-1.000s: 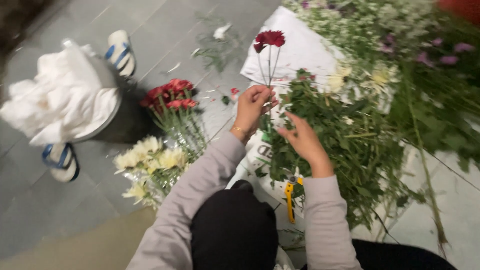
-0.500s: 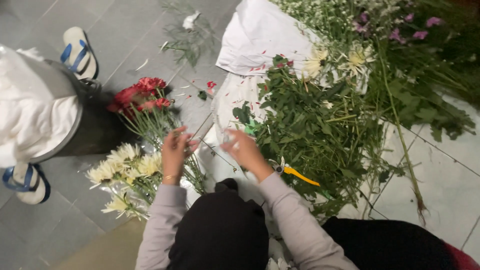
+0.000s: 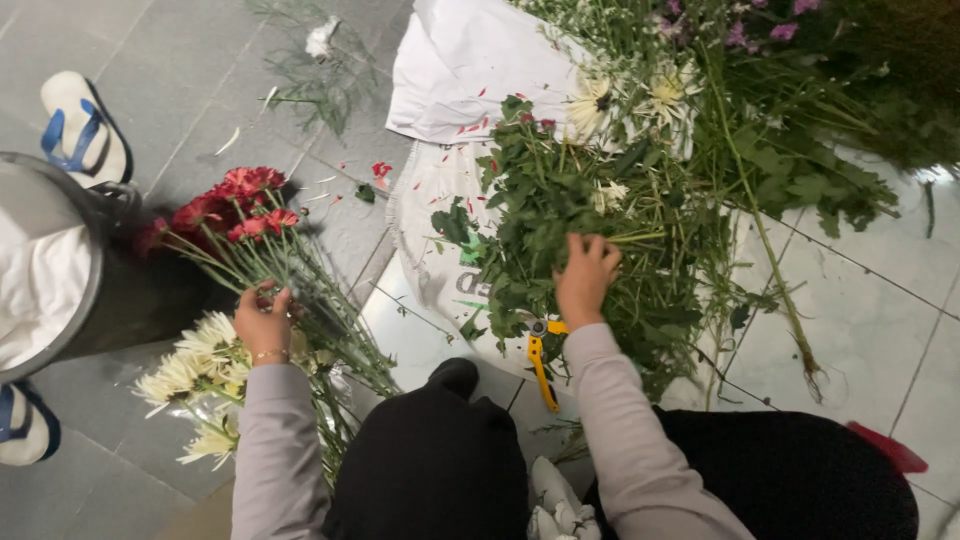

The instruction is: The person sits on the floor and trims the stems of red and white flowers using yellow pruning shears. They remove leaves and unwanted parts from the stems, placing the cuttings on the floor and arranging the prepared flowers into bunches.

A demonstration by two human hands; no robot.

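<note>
Left hand (image 3: 263, 318) grips red flower stems (image 3: 300, 285); right hand (image 3: 585, 275) grasps into greenery (image 3: 600, 220). Risk: near shears (image 3: 540, 355) nick the sleeve.

Both arms wear long, pale grey-lilac sleeves. A thin gold bracelet (image 3: 266, 354) encircles the left wrist, above the sleeve cuff. Legs wear black fabric.

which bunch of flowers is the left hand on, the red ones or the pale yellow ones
The red flowers: the left hand grips their stems, while the pale yellow flowers lie loose below it.
</note>
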